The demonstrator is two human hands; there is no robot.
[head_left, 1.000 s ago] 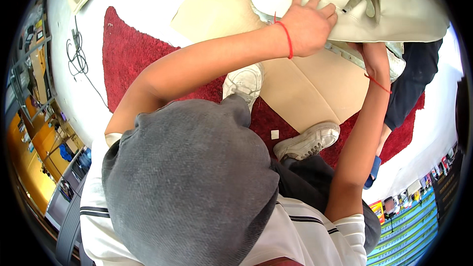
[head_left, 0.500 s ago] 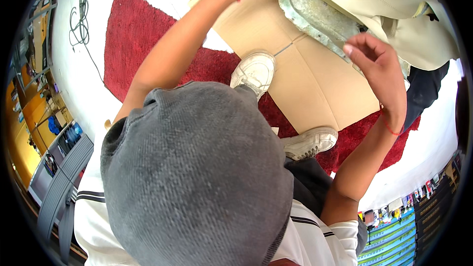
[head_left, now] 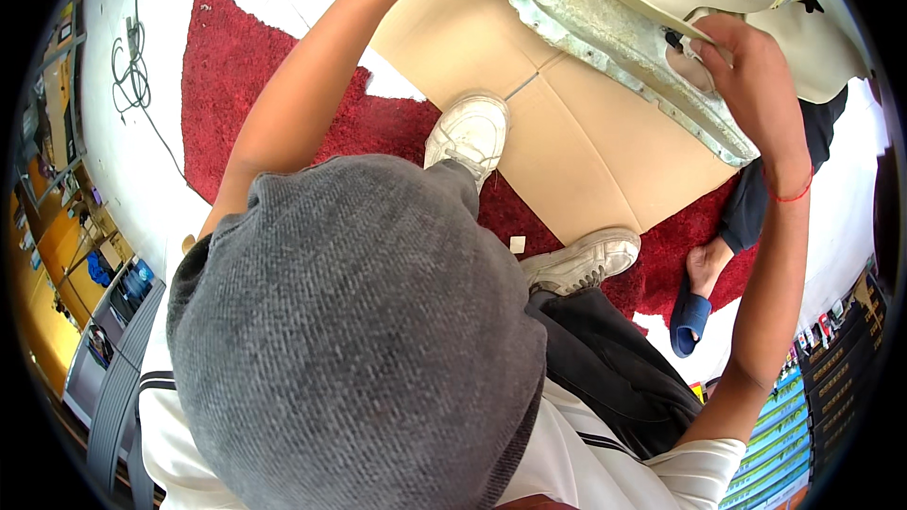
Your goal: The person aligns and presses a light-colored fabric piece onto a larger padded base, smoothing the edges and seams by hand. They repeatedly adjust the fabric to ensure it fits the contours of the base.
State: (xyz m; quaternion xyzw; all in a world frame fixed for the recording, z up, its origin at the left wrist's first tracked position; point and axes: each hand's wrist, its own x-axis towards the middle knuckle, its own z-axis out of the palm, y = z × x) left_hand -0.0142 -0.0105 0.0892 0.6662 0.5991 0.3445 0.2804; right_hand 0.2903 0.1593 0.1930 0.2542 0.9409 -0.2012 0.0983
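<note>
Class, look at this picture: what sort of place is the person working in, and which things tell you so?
Probably a small indoor workshop: a flattened cardboard sheet spread over a red rug as a work surface, cables on the white floor, and cluttered shelves along the wall.

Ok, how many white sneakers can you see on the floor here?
2. One white sneaker rests on the cardboard's edge above the grey cap; the other white sneaker lies lower right on the red rug. None seem hidden.

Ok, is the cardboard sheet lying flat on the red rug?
Yes, the cardboard sheet lies flat on the red rug, with one white shoe standing at its edge.
</note>
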